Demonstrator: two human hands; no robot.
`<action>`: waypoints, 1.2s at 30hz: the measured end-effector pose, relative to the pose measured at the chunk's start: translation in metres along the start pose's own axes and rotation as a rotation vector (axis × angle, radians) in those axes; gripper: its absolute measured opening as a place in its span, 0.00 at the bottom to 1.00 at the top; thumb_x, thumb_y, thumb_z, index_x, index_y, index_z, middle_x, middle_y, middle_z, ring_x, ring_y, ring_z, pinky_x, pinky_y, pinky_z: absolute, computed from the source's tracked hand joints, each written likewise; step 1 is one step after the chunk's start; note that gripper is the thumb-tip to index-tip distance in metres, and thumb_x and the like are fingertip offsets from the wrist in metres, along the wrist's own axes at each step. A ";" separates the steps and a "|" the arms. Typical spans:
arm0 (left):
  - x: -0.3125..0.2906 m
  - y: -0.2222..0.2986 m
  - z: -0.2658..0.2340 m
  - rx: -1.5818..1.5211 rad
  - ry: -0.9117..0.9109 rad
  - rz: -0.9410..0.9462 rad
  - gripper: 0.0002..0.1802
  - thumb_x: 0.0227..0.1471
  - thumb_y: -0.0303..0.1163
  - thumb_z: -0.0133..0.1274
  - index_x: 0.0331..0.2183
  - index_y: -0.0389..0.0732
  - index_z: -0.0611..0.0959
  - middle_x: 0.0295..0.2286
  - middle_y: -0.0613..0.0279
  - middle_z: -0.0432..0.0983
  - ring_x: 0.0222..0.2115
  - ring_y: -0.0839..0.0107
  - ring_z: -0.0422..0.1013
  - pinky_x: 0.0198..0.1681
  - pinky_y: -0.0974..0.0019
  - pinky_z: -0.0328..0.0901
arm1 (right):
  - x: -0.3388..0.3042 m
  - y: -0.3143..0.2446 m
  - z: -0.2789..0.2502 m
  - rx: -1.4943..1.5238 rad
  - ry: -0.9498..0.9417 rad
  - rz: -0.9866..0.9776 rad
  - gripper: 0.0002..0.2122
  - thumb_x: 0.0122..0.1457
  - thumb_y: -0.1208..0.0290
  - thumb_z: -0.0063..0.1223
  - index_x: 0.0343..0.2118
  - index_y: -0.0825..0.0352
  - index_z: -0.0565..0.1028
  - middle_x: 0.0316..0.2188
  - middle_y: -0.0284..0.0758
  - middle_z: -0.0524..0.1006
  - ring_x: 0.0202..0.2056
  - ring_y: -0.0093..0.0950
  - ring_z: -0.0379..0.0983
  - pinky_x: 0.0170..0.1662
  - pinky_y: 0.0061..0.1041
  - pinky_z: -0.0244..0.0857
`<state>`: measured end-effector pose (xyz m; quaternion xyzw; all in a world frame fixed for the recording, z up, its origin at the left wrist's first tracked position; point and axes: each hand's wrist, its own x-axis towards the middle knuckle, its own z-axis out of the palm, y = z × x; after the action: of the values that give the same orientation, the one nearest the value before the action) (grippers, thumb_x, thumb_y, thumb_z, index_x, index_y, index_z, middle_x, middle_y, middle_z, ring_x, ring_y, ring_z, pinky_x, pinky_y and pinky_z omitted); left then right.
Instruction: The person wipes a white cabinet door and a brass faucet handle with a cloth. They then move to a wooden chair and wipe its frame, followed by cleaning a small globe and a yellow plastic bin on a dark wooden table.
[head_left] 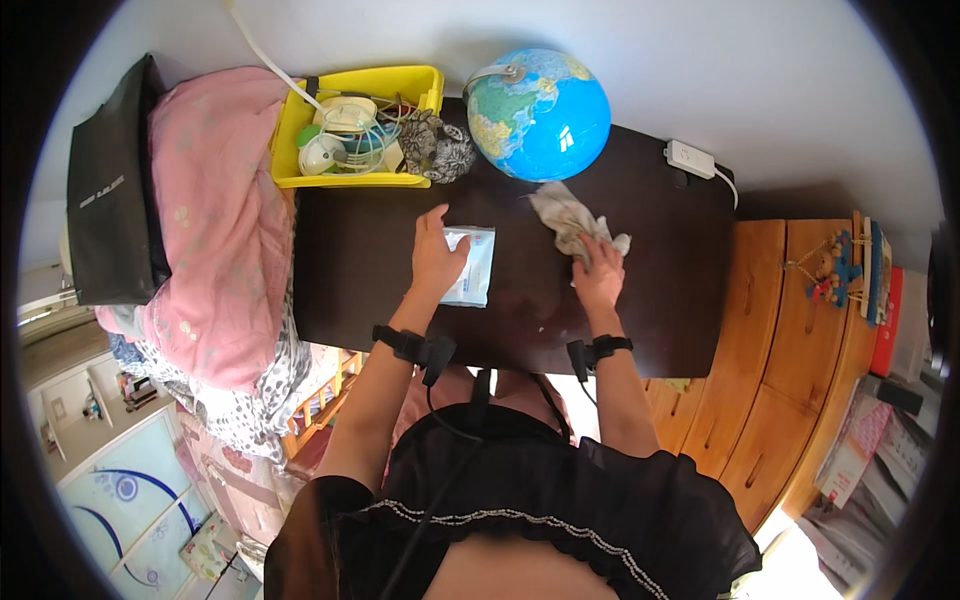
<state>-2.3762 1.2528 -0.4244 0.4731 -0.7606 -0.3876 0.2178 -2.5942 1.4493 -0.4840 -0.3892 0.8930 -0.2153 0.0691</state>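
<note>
My left hand (pixel 436 258) is at the left edge of a flat, light blue and white soft packet (pixel 478 268) on the dark brown table (pixel 380 318). Its fingers are stretched out and its thumb is spread over the packet's edge. To the right, my right hand (pixel 600 274) presses on a crumpled, greyish-white cloth (pixel 566 218), fingers bent over its near end. The cloth's far end trails out toward the globe (pixel 545 118). What lies under the right palm is hidden.
At the back left, a yellow bin (pixel 290 150) holds cables and small devices, beside a grey furry toy (pixel 437 150). A white power strip (pixel 690 158) lies at the back right. Wooden drawers (pixel 775 350) flank the table's right; a pink cover (pixel 215 220) is piled left.
</note>
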 end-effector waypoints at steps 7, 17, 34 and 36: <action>0.088 0.113 -0.034 -0.200 0.201 0.401 0.25 0.56 0.19 0.49 0.55 0.39 0.73 0.45 0.55 0.70 0.47 0.66 0.71 0.50 0.66 0.67 | 0.081 0.017 -0.025 1.527 -0.182 0.614 0.19 0.62 0.71 0.47 0.55 0.67 0.72 0.50 0.35 0.75 0.52 0.28 0.71 0.54 0.29 0.64; 0.175 0.120 -0.035 0.113 0.003 0.411 0.16 0.59 0.22 0.47 0.49 0.47 0.73 0.41 0.49 0.79 0.42 0.49 0.75 0.44 0.53 0.69 | 0.164 -0.068 -0.050 1.767 -0.139 0.552 0.22 0.69 0.59 0.44 0.62 0.61 0.64 0.57 0.33 0.70 0.57 0.30 0.65 0.60 0.32 0.59; 0.059 0.158 -0.019 0.138 -0.198 0.652 0.11 0.59 0.25 0.51 0.44 0.47 0.73 0.36 0.55 0.79 0.35 0.49 0.76 0.34 0.53 0.71 | 0.005 -0.038 -0.131 1.368 0.310 0.502 0.21 0.64 0.70 0.49 0.60 0.68 0.69 0.55 0.37 0.73 0.55 0.28 0.69 0.59 0.28 0.60; 0.053 0.159 -0.012 0.072 -0.252 0.692 0.11 0.59 0.25 0.50 0.44 0.47 0.73 0.36 0.55 0.79 0.36 0.49 0.76 0.34 0.54 0.71 | -0.016 -0.040 -0.141 1.264 0.388 0.446 0.20 0.63 0.73 0.50 0.59 0.70 0.70 0.54 0.37 0.74 0.54 0.28 0.70 0.59 0.26 0.60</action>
<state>-2.4797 1.2408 -0.2920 0.1438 -0.9096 -0.3193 0.2237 -2.5979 1.4831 -0.3408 -0.0362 0.6514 -0.7398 0.1643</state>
